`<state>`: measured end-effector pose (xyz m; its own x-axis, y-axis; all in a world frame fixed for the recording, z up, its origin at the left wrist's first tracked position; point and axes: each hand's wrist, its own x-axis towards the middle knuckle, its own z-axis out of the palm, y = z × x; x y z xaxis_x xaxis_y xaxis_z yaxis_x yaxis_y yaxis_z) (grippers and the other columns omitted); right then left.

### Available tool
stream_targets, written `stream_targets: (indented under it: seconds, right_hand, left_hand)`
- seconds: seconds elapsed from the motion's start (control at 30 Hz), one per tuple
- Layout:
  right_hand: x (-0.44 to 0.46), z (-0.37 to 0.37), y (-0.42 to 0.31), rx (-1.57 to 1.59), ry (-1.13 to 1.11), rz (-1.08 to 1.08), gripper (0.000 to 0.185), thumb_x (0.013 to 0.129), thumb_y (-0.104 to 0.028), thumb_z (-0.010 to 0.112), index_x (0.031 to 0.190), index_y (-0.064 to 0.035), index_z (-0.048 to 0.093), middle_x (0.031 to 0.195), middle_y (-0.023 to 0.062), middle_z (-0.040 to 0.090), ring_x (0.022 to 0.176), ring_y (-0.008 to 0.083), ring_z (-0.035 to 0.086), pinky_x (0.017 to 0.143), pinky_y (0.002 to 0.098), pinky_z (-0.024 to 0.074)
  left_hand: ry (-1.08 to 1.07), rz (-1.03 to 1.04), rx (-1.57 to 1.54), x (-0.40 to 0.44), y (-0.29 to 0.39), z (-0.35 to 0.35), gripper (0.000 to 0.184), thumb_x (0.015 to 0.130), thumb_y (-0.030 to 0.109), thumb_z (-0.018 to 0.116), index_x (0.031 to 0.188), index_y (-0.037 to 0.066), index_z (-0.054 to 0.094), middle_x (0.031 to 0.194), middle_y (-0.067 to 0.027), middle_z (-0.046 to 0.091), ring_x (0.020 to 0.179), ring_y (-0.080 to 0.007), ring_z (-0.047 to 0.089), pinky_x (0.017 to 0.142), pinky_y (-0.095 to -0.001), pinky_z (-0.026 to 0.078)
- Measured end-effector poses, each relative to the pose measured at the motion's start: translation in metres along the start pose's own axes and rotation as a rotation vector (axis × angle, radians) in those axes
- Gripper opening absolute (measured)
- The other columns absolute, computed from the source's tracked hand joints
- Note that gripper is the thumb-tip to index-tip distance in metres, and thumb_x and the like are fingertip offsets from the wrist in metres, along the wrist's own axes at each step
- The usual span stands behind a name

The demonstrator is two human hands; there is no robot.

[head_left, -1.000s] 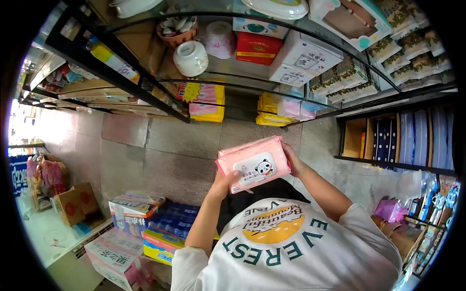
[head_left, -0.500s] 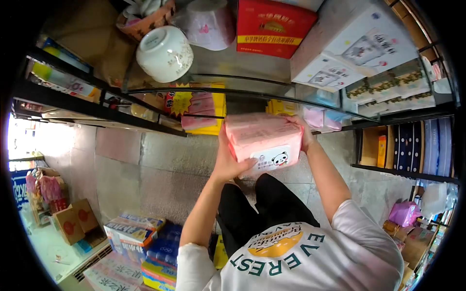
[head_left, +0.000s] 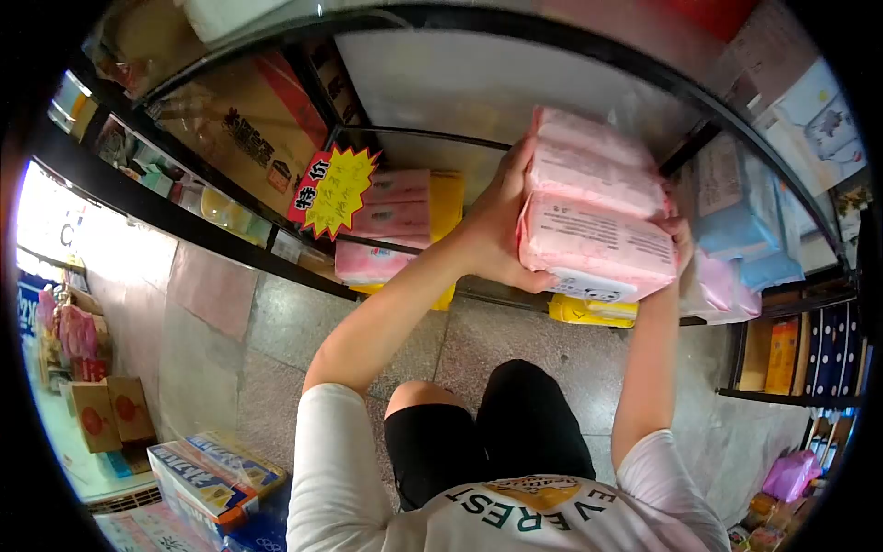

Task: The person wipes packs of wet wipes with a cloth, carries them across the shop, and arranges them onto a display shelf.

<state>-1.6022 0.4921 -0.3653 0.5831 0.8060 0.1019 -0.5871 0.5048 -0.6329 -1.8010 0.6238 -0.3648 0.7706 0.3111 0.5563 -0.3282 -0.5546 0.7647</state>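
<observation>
A bundle of pink tissue packs [head_left: 598, 239] with a partly visible panda label is held out between my two hands, at the shelf opening. My left hand [head_left: 504, 225] grips its left side, thumb along the lower front edge. On the right side my right hand [head_left: 681, 247] is closed against the bundle, its fingers partly hidden behind it. Below the bundle, a yellow pack [head_left: 593, 311] shows on the low shelf. Left of my left hand, pink and yellow tissue packs [head_left: 391, 221] sit on that shelf.
A black shelf rail [head_left: 515, 28] arches above my hands. A yellow starburst price sign [head_left: 336, 195] hangs at the left shelf edge. Blue packs [head_left: 736, 212] stand to the right. Cartons [head_left: 212, 474] are on the floor at lower left.
The bundle has moved forward and to the right, into the shelf opening, with both hands still on it. My view has come closer to the lower shelf.
</observation>
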Motion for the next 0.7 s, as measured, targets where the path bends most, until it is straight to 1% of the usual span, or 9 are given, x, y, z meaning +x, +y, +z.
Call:
stream_targets:
  seconds: [0.03,0.1,0.17,0.27,0.37,0.47,0.57,0.63,0.7]
  right_hand:
    - [0.000,0.000,-0.001,0.028,0.018,-0.010,0.061,0.060,-0.012,0.043,0.120,-0.0017,0.042,0.120,0.0157,0.045,0.113,0.0301,0.039,0.098,0.0390,0.0302]
    - [0.006,0.003,-0.001,-0.016,-0.034,-0.020,0.065,0.057,-0.011,0.043,0.122,-0.0030,0.041,0.122,0.0154,0.043,0.115,0.0308,0.037,0.099,0.0404,0.0308]
    - [0.007,0.004,-0.001,-0.211,-0.037,-0.137,0.070,0.054,-0.011,0.045,0.124,-0.0026,0.039,0.127,0.0151,0.039,0.118,0.0313,0.034,0.100,0.0398,0.0281]
    - [0.009,-0.027,0.004,-0.461,0.180,-0.124,0.079,0.054,-0.004,0.043,0.132,-0.0035,0.029,0.131,0.0128,0.034,0.119,0.0261,0.034,0.102,0.0338,0.0255]
    - [0.005,-0.019,-0.005,-0.408,0.153,0.037,0.078,0.056,-0.001,0.042,0.132,-0.0028,0.027,0.129,0.0145,0.035,0.115,0.0255,0.038,0.096,0.0281,0.0315]
    - [-0.002,-0.006,-0.019,-0.495,0.158,0.103,0.073,0.059,-0.003,0.043,0.131,-0.0020,0.030,0.126,0.0137,0.039,0.109,0.0237,0.044,0.089,0.0263,0.0383]
    - [-0.013,-0.001,-0.026,-0.441,0.101,0.101,0.060,0.076,-0.017,0.049,0.131,-0.0031,0.029,0.126,0.0131,0.040,0.114,0.0192,0.040,0.096,0.0259,0.0288]
    - [-0.041,-0.005,-0.024,-0.629,0.047,-0.045,0.074,0.070,-0.015,0.059,0.132,0.0005,0.022,0.119,0.0162,0.044,0.109,0.0196,0.043,0.090,0.0270,0.0340]
    - [-0.072,-0.002,-0.012,-0.899,-0.082,-0.322,0.091,0.063,-0.012,0.070,0.133,0.0019,0.014,0.121,0.0188,0.042,0.115,0.0226,0.040,0.094,0.0299,0.0326]
  left_hand:
    - [-0.004,-0.006,0.000,0.000,-0.005,0.000,0.133,0.040,0.025,0.080,0.135,0.004,-0.011,0.141,-0.0155,0.009,0.130,-0.0237,0.012,0.104,-0.0350,0.012]
    - [0.015,0.023,0.003,0.007,-0.012,0.004,0.135,0.037,0.030,0.080,0.135,0.005,-0.009,0.140,-0.0206,0.003,0.130,-0.0336,0.009,0.105,-0.0369,0.017]
    - [-0.036,0.025,0.035,0.006,-0.025,0.005,0.136,0.036,0.031,0.081,0.135,0.005,-0.010,0.139,-0.0216,0.004,0.129,-0.0336,0.011,0.105,-0.0362,0.017]
    - [-0.105,-0.012,0.110,0.009,-0.037,0.005,0.137,0.037,0.029,0.082,0.134,0.003,-0.011,0.138,-0.0228,0.009,0.128,-0.0326,0.015,0.105,-0.0353,0.017]
    - [-0.154,-0.025,-0.003,0.008,-0.040,0.003,0.138,0.039,0.027,0.082,0.132,0.002,-0.017,0.139,-0.0218,0.008,0.129,-0.0310,0.014,0.105,-0.0355,0.015]
    - [-0.228,-0.143,0.162,0.006,-0.030,-0.001,0.139,0.042,0.026,0.082,0.131,0.005,-0.022,0.140,-0.0201,0.006,0.130,-0.0286,0.012,0.106,-0.0357,0.012]
    - [-0.222,-0.215,0.125,0.000,-0.020,0.010,0.136,0.046,0.023,0.081,0.130,0.007,-0.025,0.141,-0.0192,0.006,0.131,-0.0271,0.011,0.106,-0.0347,0.012]
    - [-0.153,-0.111,0.260,-0.005,-0.014,0.014,0.133,0.049,0.021,0.079,0.130,0.007,-0.025,0.141,-0.0172,0.001,0.131,-0.0256,0.009,0.105,-0.0338,0.014]
    - [-0.136,-0.179,0.118,-0.007,-0.014,0.020,0.137,0.045,0.018,0.082,0.130,0.008,-0.025,0.142,-0.0158,0.001,0.130,-0.0239,0.012,0.105,-0.0333,0.017]
